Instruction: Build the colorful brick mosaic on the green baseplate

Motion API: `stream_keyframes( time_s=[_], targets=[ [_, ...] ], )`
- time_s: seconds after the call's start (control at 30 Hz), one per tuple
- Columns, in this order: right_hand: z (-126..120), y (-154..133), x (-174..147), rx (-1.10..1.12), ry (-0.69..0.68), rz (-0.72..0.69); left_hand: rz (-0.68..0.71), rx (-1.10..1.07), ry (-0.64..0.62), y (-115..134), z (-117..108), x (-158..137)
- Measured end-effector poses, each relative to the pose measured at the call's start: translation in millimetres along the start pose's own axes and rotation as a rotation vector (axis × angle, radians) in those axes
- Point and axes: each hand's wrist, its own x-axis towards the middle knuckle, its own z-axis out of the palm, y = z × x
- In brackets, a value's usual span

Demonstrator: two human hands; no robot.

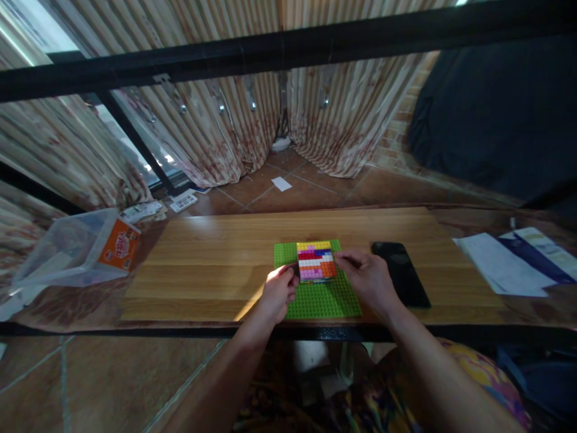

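A multicoloured block of toy building bricks (316, 262), with yellow, red, white, orange, pink and blue studs on top, is at the far half of a green studded baseplate (324, 300). My left hand (278, 291) has its fingers curled, with thumb and forefinger at the block's left edge. On the opposite side, my right hand (367, 276) pinches the block's right edge between thumb and fingertips. Whether the block touches the baseplate or is slightly lifted is hard to make out. Its underside is mostly hidden.
The baseplate lies on a wooden board (193, 270). A black tablet (401, 273) rests just right of my right hand. Far left is a clear plastic bin (76, 249) with an orange label. Papers (500, 261) lie at right. A dark metal bar (279, 51) crosses beyond.
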Motion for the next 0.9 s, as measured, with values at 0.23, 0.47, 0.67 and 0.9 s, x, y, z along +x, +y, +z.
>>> stream_keyframes(
  time_s=[0.23, 0.47, 0.67, 0.9],
  targets=[
    [6.6, -20.0, 19.6, -0.068, -0.091, -0.330, -0.045, -0.048, -0.080, 5.3, -3.5, 6.6],
    [16.2, -23.8, 33.4, -0.334, -0.220, -0.429, -0.042, -0.073, -0.123, 2.9, -5.2, 6.8],
    [19.6, -21.7, 39.4, -0.362, -0.227, -0.437, -0.048, -0.089, -0.128, 5.0, -3.6, 4.6],
    [19.6, -21.5, 41.3, -0.360, -0.200, -0.387, -0.054, -0.090, -0.116, 2.6, -4.6, 6.2]
  ],
)
